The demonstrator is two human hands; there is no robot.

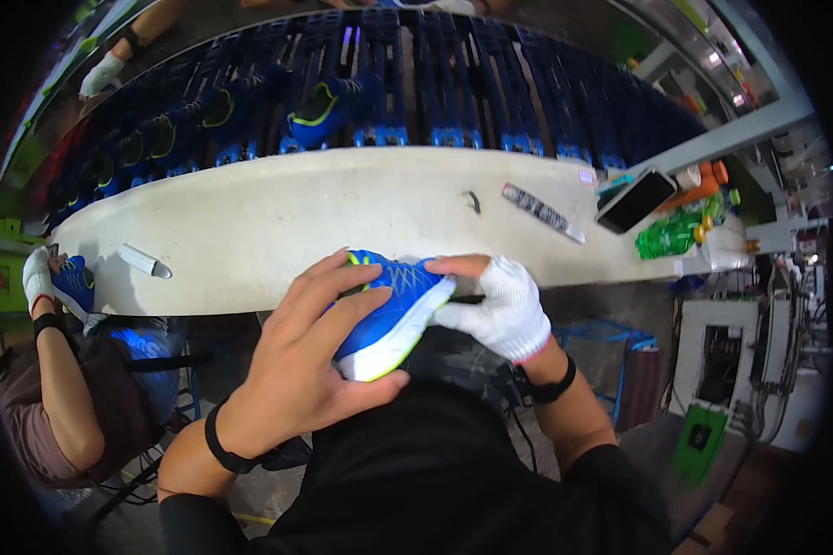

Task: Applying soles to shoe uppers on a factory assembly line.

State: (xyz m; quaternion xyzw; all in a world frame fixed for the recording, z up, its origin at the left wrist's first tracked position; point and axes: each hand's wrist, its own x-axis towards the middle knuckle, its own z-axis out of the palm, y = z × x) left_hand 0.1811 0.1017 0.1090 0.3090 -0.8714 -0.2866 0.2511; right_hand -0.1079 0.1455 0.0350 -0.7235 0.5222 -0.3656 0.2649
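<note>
A blue sneaker (393, 310) with grey laces, a white sole and yellow-green trim is held up in front of my body, by the near edge of the pale worktable (278, 213). My bare left hand (310, 338) grips it, fingers across the upper and thumb low by the sole. At the shoe's other end, my right hand (500, 310), in a white glove that leaves fingertips bare, pinches it between forefinger and thumb. Both wrists wear black bands. The shoe's far side and part of its sole are hidden.
Beyond the table, a blue slatted conveyor (416, 83) carries several blue shoes (329, 111). A marker-like stick (544, 213), a phone (637, 201), a green bottle (666, 239) and a white-handled tool (145, 260) lie on the table. At left, a co-worker's gloved hand (37, 277) holds another shoe (73, 283).
</note>
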